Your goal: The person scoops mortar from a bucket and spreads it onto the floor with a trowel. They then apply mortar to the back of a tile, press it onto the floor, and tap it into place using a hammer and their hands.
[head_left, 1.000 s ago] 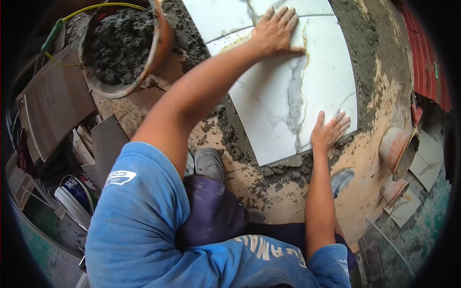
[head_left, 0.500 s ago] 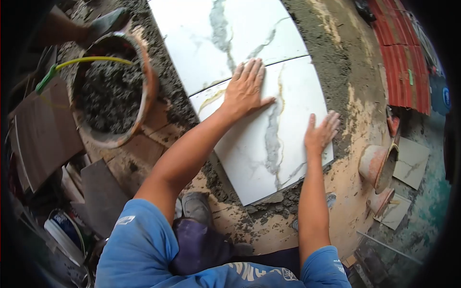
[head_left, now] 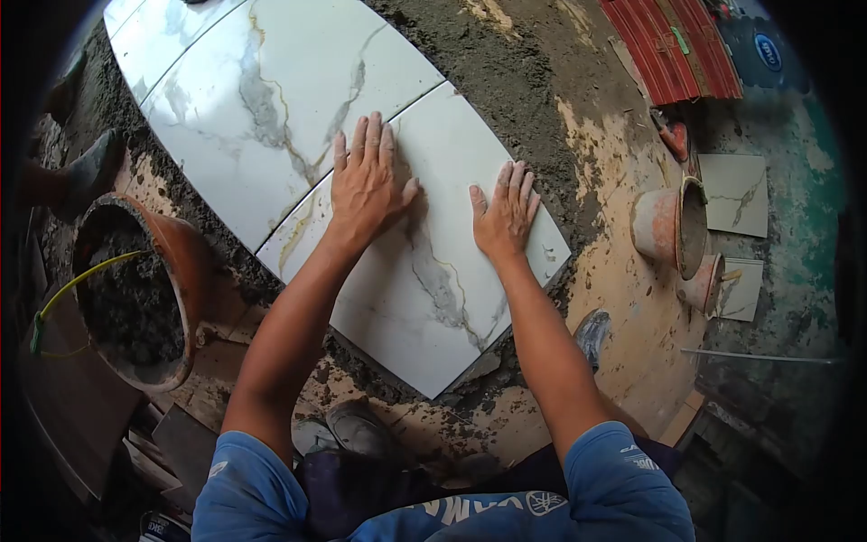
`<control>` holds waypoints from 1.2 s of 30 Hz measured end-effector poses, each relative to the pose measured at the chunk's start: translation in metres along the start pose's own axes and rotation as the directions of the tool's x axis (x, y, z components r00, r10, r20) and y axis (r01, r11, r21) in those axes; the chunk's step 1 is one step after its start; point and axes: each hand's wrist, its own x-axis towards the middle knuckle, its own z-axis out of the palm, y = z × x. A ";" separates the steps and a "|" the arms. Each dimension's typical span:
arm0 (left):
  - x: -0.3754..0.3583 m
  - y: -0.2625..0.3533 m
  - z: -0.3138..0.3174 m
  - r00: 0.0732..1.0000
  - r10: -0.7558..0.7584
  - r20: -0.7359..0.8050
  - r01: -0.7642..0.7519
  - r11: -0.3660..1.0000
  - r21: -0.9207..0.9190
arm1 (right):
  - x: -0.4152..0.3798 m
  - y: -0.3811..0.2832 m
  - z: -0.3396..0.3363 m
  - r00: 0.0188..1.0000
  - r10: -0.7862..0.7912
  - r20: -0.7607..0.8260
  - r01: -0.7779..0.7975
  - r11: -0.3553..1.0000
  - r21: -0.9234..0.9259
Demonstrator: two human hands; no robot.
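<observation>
A white marble-patterned tile lies on wet grey mortar, its far edge along a thin joint beside another large tile. My left hand rests flat near that joint, fingers spread and dusty, fingertips reaching the joint. On the right part of the nearer tile lies my right hand, palm down with its fingers apart, close to the tile's right edge. Neither hand holds anything.
At the left stands a bucket of mortar with a yellow-green handle, near another person's foot. Two smaller buckets, small tiles and red corrugated sheets are at the right. Mortar borders the tiles.
The camera view has turned and shifted, showing more tiles at the upper left. My right hand has moved inward from the right edge onto the tile. My left hand still lies near the joint.
</observation>
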 end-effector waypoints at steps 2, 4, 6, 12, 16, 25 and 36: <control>0.030 0.011 0.010 0.940 0.266 -0.213 -0.287 0.955 -0.070 | 0.001 0.000 0.001 1.000 0.003 -0.007 -0.003 1.000 0.013; 0.061 0.024 0.017 0.931 0.311 -0.191 -0.329 0.942 -0.069 | 0.000 0.000 0.002 1.000 -0.006 -0.006 0.006 1.000 0.021; 0.082 0.034 0.023 0.940 0.317 -0.124 -0.328 0.941 -0.078 | 0.000 0.000 0.000 1.000 0.003 0.006 -0.003 0.999 0.052; 0.088 0.031 0.034 0.927 0.307 -0.214 -0.318 0.948 -0.020 | 0.013 -0.003 -0.018 0.967 -0.095 -0.235 0.151 0.960 0.235; 0.086 0.033 0.031 0.934 0.304 -0.189 -0.308 0.951 0.008 | 0.042 -0.011 -0.077 0.864 0.125 -0.487 0.379 0.474 0.795; 0.089 0.035 0.033 0.932 0.306 -0.193 -0.309 0.951 0.014 | 0.058 -0.032 -0.048 0.895 0.375 -0.243 0.302 -0.107 0.947; 0.097 0.030 0.012 0.929 0.371 -0.023 -0.367 0.926 0.090 | 0.027 0.005 -0.061 0.936 0.249 -0.251 0.235 0.093 0.968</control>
